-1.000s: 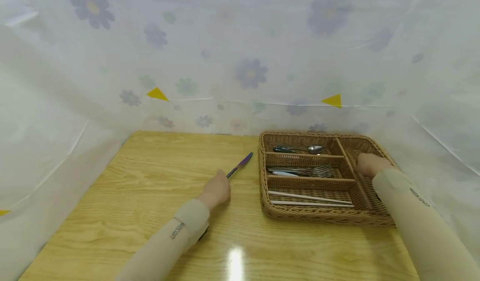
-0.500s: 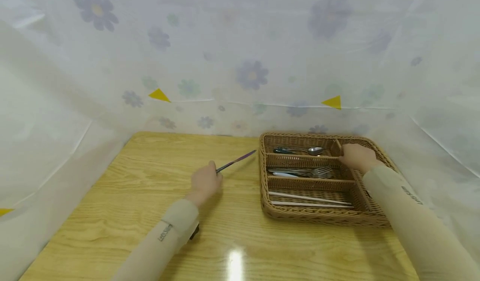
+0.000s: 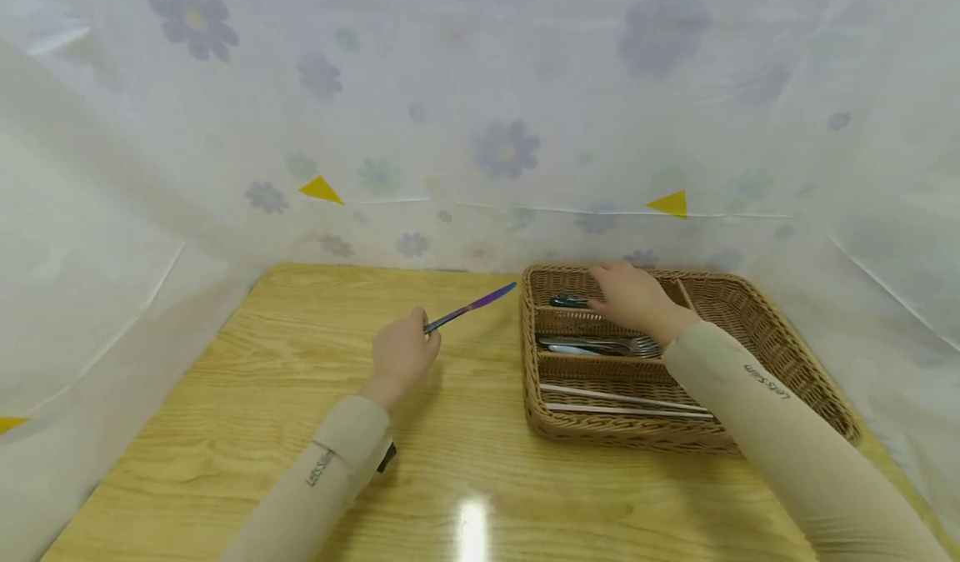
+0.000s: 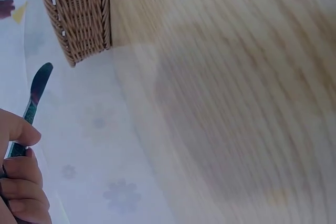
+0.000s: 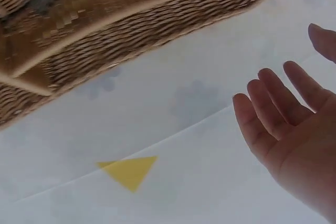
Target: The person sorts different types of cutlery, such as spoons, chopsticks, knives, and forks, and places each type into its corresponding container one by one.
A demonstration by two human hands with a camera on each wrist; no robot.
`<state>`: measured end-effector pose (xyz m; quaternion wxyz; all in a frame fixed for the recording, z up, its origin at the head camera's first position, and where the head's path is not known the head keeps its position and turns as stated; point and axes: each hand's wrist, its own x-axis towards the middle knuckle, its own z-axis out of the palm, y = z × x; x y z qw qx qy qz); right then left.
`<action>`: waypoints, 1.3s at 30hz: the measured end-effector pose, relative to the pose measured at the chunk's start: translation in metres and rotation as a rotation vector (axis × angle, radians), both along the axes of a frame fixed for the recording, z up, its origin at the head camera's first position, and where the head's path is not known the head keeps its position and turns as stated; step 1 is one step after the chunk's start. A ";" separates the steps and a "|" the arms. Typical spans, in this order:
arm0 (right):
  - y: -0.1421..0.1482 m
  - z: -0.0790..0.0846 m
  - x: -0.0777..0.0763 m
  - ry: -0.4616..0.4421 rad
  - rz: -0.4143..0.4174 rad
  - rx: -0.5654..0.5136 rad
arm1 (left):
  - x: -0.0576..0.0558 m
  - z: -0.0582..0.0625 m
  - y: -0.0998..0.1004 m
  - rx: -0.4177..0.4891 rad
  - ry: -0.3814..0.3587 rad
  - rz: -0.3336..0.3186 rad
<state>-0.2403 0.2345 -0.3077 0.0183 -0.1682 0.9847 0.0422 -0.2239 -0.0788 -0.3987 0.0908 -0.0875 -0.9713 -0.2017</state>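
Observation:
My left hand (image 3: 405, 348) grips a table knife (image 3: 480, 302) by its handle, raised over the table left of the basket. Its rounded blade shines purple and blue and points up to the right. In the left wrist view, curled fingers (image 4: 23, 182) wrap the handle. My right hand (image 3: 633, 297) is over the back left compartment of the wicker cutlery basket (image 3: 622, 435), fingers spread and holding nothing, as the right wrist view confirms. Beneath it shows a dark green handle (image 3: 568, 302); the rest of that piece is hidden.
Forks (image 3: 641, 347) and a white-handled piece (image 3: 573, 350) lie in the middle compartment. Two white chopsticks (image 3: 630, 412) lie in the front one. A long compartment (image 3: 750, 328) runs along the basket's right side. A flowered sheet (image 3: 502, 149) stands behind the table (image 3: 465, 470).
My right hand has moved left from the long right compartment, past the divider, to the back left one. The left hand has drawn back up-left and lifted, the knife still in it.

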 end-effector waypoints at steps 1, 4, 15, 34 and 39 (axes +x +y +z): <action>-0.007 0.001 0.000 0.013 0.023 -0.008 | 0.000 0.001 0.000 0.001 -0.001 -0.001; -0.025 0.002 0.000 0.041 0.087 -0.022 | 0.000 0.003 0.003 -0.003 0.011 -0.026; -0.072 -0.006 0.001 -0.063 0.269 -0.029 | 0.000 -0.001 0.018 0.027 0.114 -0.173; -0.076 -0.007 0.009 -0.056 0.299 0.024 | -0.002 -0.002 0.023 0.052 0.164 -0.254; -0.057 -0.005 0.006 -0.040 0.208 -0.006 | -0.002 -0.001 0.021 0.068 0.076 -0.185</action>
